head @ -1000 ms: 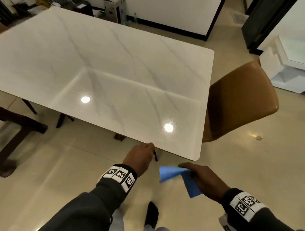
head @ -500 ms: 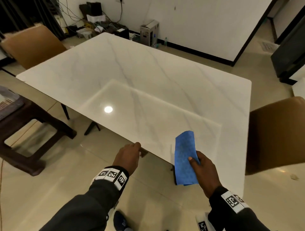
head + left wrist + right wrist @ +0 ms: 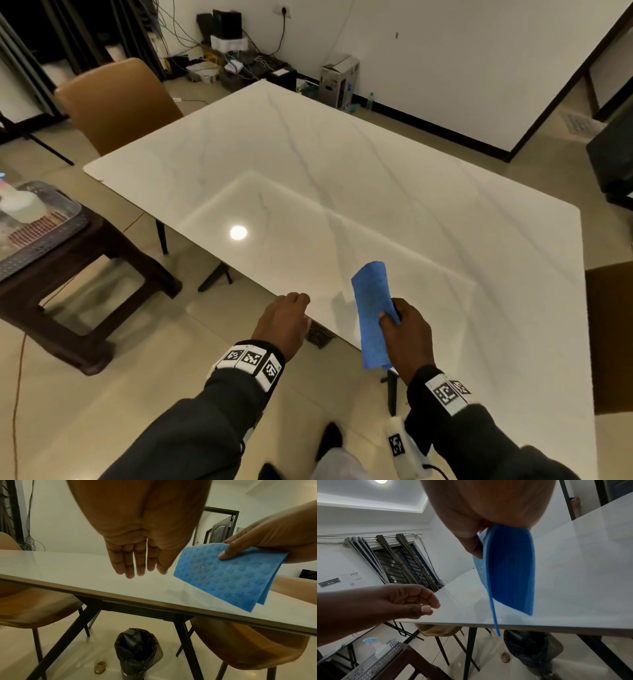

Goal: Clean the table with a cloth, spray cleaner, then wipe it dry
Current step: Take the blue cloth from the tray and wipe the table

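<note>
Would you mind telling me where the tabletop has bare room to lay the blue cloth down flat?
Nearly everywhere: the white table shows nothing lying on it, from the near edge to the far corner by the cardboard box. Only the near edge is busy, where the left hand hovers and the right hand holds the blue cloth.

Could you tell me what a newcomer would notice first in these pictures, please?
The bright blue cloth, folded and pinched in the right hand, hangs over the near edge of the glossy white marble table. The left hand hovers empty beside it at that edge. A tan chair stands at the far left corner.
</note>
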